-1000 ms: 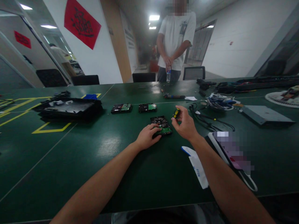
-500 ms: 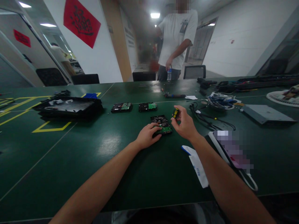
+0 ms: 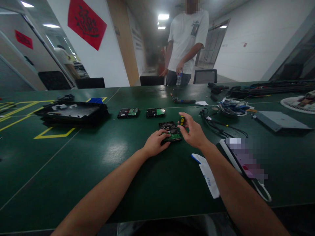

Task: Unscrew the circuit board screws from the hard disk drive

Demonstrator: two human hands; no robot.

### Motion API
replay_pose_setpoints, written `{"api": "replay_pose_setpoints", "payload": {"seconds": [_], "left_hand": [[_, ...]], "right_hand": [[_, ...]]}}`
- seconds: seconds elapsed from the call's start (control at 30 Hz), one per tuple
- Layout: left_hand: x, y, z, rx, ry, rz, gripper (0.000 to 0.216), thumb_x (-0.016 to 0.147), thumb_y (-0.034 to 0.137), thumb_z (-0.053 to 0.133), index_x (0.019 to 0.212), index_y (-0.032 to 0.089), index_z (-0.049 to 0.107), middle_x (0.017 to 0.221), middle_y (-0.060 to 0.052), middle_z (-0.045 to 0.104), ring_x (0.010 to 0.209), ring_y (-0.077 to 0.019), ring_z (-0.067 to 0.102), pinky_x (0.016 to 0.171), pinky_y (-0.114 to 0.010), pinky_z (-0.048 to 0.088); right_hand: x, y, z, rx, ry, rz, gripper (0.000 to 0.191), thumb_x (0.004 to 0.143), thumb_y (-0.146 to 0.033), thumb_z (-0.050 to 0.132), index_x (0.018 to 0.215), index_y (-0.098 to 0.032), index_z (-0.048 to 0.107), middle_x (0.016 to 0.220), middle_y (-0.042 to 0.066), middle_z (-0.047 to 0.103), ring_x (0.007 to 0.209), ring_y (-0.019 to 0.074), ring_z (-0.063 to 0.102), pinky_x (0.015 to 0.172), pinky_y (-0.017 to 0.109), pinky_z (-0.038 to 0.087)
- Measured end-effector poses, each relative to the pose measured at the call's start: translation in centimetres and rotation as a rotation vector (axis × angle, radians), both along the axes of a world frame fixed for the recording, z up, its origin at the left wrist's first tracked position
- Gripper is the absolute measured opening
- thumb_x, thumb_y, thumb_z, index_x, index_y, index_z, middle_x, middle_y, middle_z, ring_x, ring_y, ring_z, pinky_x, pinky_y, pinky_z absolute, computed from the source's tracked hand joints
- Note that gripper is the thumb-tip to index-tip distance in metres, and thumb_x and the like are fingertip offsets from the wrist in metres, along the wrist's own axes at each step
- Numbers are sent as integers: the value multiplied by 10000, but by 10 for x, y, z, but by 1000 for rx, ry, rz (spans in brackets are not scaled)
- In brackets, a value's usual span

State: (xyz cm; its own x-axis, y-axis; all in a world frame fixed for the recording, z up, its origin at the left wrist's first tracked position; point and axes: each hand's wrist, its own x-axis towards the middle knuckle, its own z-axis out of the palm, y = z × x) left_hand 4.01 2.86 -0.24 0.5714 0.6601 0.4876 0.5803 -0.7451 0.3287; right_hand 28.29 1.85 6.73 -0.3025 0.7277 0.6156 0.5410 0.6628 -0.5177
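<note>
Hard drive (image 3: 169, 128) lies circuit board up on the green table (image 3: 103, 170), directly ahead of the person. Left hand (image 3: 154, 145) rests on its near left corner, fingers laid loosely open and pressing down. Right hand (image 3: 195, 133) pinches a stubby yellow-and-black screwdriver (image 3: 181, 120) between thumb and fingertips, upright over the drive's right edge; tip contact cannot be told. Recommended practice: brace the drive flat, seat the tip squarely, hold the shaft vertical, and turn with light downward pressure.
</note>
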Motion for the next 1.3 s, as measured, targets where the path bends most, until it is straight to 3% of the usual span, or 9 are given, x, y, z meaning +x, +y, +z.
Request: {"api": "replay_pose_setpoints", "payload": {"seconds": [0.3, 0.53, 0.73, 1.0, 1.17, 1.3], "left_hand": [[0, -1, 2, -1, 6, 6, 363, 918, 361, 694, 1260, 245, 657, 1301, -102, 619, 1161, -296, 629, 992, -488, 550], [0, 0, 1, -6, 19, 21, 361, 920, 369, 691, 1264, 264, 664, 1311, -99, 615, 1169, -301, 626, 997, -499, 551], [0, -1, 2, -12, 9, 16, 360, 918, 360, 695, 1263, 259, 664, 1320, -99, 614, 1174, -300, 627, 995, -497, 555], [0, -2, 4, -19, 6, 14, 372, 915, 347, 696, 1271, 252, 653, 1319, -97, 617, 1179, -298, 623, 1004, -496, 549], [0, -2, 4, -14, 5, 10, 366, 913, 348, 698, 1264, 256, 650, 1324, -98, 615, 1179, -301, 624, 1002, -501, 551], [-1, -2, 3, -12, 6, 10, 374, 918, 356, 693, 1274, 253, 646, 1324, -101, 613, 1180, -302, 623, 994, -499, 554]], "right_hand": [[2, 3, -1, -63, 21, 46, 653, 959, -170, 515, 1562, -335, 325, 1251, 74, 696, 1103, 267, 716, 1008, 512, 584], [1, 8, -4, 67, -5, -152, 678, 913, -281, 642, 1539, -321, 383, 1186, 91, 695, 910, 265, 698, 892, 526, 615], [3, 11, -10, 93, 90, -178, 634, 954, -272, 556, 1557, -282, 359, 1297, 119, 664, 1008, 272, 713, 957, 515, 594], [0, 14, -14, 181, 122, -271, 552, 932, -373, 645, 1454, -292, 484, 1256, 125, 639, 907, 270, 673, 845, 530, 622], [-2, 14, -14, 167, 213, -244, 458, 1001, -349, 530, 1448, -268, 467, 1357, 131, 621, 1087, 283, 683, 964, 530, 588], [-4, 10, -10, 178, 222, -226, 440, 999, -343, 545, 1431, -279, 498, 1288, 111, 643, 1070, 271, 679, 960, 511, 589]]}}
